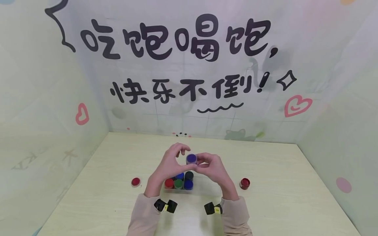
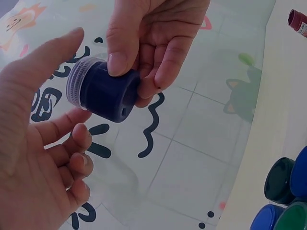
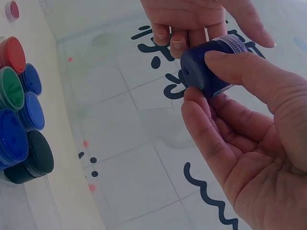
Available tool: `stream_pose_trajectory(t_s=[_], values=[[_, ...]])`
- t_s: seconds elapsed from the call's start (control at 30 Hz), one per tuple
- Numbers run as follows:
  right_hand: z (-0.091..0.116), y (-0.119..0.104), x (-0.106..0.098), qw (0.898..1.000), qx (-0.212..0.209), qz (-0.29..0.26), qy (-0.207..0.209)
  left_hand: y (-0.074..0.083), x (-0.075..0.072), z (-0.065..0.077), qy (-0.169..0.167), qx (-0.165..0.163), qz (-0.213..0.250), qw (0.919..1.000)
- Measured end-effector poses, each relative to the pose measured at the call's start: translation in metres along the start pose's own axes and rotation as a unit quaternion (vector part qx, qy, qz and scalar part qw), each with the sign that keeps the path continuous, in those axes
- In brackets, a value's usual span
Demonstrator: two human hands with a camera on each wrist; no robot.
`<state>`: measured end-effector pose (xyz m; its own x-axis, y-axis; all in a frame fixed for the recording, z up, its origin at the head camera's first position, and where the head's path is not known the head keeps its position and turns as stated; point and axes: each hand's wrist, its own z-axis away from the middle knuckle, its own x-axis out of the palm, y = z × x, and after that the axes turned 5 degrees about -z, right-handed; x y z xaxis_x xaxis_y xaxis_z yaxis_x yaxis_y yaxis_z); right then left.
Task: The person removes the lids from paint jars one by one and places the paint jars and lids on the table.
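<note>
A small jar of dark blue-purple paint (image 1: pixel 191 159) with a clear ribbed lid (image 2: pixel 80 82) is held in the air above the table. My right hand (image 1: pixel 210 165) pinches its body between thumb and fingers, as the right wrist view shows closely. My left hand (image 1: pixel 172 162) is around the lid end, its thumb and fingers spread apart. In the left wrist view, the left thumb stands off the lid, while an index fingertip is close to its edge; whether it touches, I cannot tell.
Below the hands, a clear tray (image 1: pixel 180 191) holds several paint jars, including a red jar (image 1: pixel 169 183) and a green jar (image 1: pixel 178 184). A red lid (image 1: pixel 136 182) lies to the left. At the right stands an uncovered dark red jar (image 1: pixel 244 184). A printed cloth (image 1: pixel 189 124) backs the table.
</note>
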<state>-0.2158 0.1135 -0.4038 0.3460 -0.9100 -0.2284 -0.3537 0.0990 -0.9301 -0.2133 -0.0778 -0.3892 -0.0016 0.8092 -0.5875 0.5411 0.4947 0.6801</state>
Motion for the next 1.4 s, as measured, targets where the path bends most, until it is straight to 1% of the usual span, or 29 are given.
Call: stream_pose_trajectory(t_s=[0.17, 0.23, 0.27, 0.47, 0.57, 0.73, 0.9, 1.0, 1.13, 1.4], values=[[0.0, -0.001, 0.0, 1.0, 0.003, -0.005, 0.003, 0.0, -0.003, 0.0, -0.013, 0.023, 0.006, 0.9996], [0.001, -0.001, 0.001, 1.0, 0.006, -0.006, 0.003, 0.001, -0.003, 0.0, -0.014, 0.025, 0.005, 0.9996], [0.001, -0.005, 0.001, 1.0, 0.007, -0.008, 0.002, 0.0, -0.002, -0.001, -0.011, 0.025, 0.004, 0.9996], [0.002, -0.005, 0.003, 1.0, 0.005, -0.008, -0.002, 0.0, 0.004, -0.001, 0.025, 0.012, 0.004, 0.9996], [0.001, 0.001, 0.003, 1.0, 0.003, -0.007, -0.001, 0.0, 0.004, 0.0, 0.036, 0.012, 0.009, 0.9992], [0.002, 0.003, 0.002, 1.0, 0.005, -0.003, 0.011, 0.0, -0.001, 0.001, 0.044, 0.011, 0.011, 0.9989], [0.002, 0.001, 0.0, 1.0, 0.01, -0.003, 0.025, -0.003, -0.004, 0.002, 0.048, -0.003, 0.004, 0.9989], [0.003, 0.001, -0.003, 0.999, 0.014, 0.0, 0.03, -0.005, -0.005, 0.002, 0.051, -0.002, 0.001, 0.9987], [0.005, 0.002, -0.009, 0.999, 0.018, 0.006, 0.038, -0.011, -0.008, 0.005, 0.054, -0.003, -0.001, 0.9985], [0.011, 0.003, -0.022, 0.997, 0.036, -0.006, 0.071, -0.025, -0.019, 0.017, 0.066, -0.029, -0.017, 0.9973]])
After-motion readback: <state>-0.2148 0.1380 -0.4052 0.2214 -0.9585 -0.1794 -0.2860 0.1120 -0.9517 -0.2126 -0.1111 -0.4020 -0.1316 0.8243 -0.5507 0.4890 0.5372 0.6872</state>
